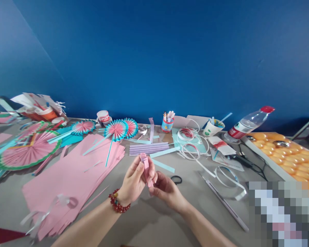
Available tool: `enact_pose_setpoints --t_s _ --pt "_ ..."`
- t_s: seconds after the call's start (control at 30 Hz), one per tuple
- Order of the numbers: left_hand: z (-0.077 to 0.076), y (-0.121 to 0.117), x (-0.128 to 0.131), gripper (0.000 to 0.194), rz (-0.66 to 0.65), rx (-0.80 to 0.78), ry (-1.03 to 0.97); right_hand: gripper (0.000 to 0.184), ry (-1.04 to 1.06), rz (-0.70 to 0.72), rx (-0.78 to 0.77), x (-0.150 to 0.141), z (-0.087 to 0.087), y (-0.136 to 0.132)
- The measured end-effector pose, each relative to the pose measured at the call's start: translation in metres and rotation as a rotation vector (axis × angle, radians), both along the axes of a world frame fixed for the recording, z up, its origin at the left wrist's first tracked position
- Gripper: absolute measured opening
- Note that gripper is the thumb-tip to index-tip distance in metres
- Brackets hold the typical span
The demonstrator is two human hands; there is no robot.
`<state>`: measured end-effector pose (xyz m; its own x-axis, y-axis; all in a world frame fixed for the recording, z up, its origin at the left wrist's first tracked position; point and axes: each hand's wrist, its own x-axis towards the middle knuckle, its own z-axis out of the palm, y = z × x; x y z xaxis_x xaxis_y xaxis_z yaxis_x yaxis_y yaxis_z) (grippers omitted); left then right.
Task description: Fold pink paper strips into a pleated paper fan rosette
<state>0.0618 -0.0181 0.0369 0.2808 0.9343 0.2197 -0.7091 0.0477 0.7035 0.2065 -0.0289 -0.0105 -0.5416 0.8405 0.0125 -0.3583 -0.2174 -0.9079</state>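
My left hand (134, 183), with a red bead bracelet (117, 201) at the wrist, pinches a folded pink paper strip (146, 166) that stands nearly upright. My right hand (167, 189) grips the strip's lower end between thumb and fingers. Beyond my hands lie several lilac paper strips (148, 149) side by side, with light blue strips (164, 166) near them. The black handle loop of what may be scissors (176, 179) shows just past my right hand. A stack of pink paper sheets (64, 171) spreads to the left.
Pink and blue pleated paper fans (115, 129) lie at the back left, beside a large green-edged fan (28, 151). A utility knife (226, 205), white tape loops (191, 151), a paper cup (212, 128), a bottle (247, 124) and a pencil tin (167, 124) occupy the right and back.
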Motion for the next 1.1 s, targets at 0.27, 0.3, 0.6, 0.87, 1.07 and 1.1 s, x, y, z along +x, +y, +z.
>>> enact_pose_setpoints --t_s 0.27,0.3,0.6,0.87,1.07,1.1 --pt "-0.001 -0.004 0.003 0.026 0.081 0.015 0.042 0.036 -0.029 -0.051 0.011 -0.001 -0.003 0.000" --pt "-0.001 -0.004 0.004 0.025 0.094 0.012 0.052 0.037 -0.038 -0.055 0.008 -0.002 -0.003 0.000" --pt "-0.001 -0.004 0.007 0.022 0.144 -0.029 0.050 0.038 -0.044 -0.078 0.015 -0.003 -0.004 0.000" --pt "-0.003 -0.004 0.012 0.023 0.246 -0.073 0.078 0.037 -0.073 -0.109 0.059 -0.006 -0.008 -0.002" --pt "0.003 -0.006 0.014 0.016 0.303 -0.085 0.144 0.037 -0.243 -0.202 0.138 -0.007 -0.009 -0.006" --pt "0.004 -0.006 0.014 0.015 0.305 -0.081 0.150 0.037 -0.266 -0.218 0.156 -0.006 -0.009 -0.006"
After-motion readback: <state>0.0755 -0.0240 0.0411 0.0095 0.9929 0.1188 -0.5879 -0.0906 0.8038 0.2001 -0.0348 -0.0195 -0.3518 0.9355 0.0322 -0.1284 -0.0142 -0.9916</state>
